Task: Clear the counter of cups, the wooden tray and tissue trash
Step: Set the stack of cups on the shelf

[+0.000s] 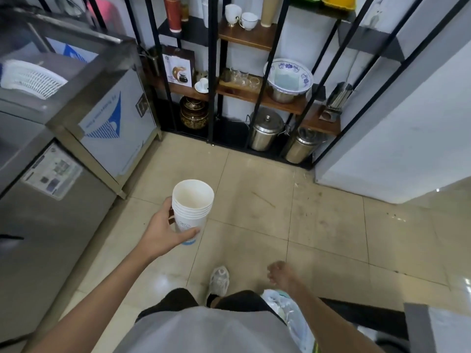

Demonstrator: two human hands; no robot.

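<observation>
A stack of several white paper cups (192,203) is nested together and held upright over the tiled floor. My left hand (163,231) is wrapped around the lower part of the stack, thumb across the front. My right hand (279,272) hangs low at my side, fingers curled, with nothing visible in it. It is blurred. A clear plastic bag (288,317) with trash in it shows just below my right forearm, beside my leg. No wooden tray or tissue is in view.
A stainless steel machine (107,105) and fridge unit (51,212) line the left side. A black metal shelf rack (239,85) with cups, glasses, a bowl and steel pots stands ahead. A white wall (395,138) closes the right. Beige floor tiles (318,225) lie between.
</observation>
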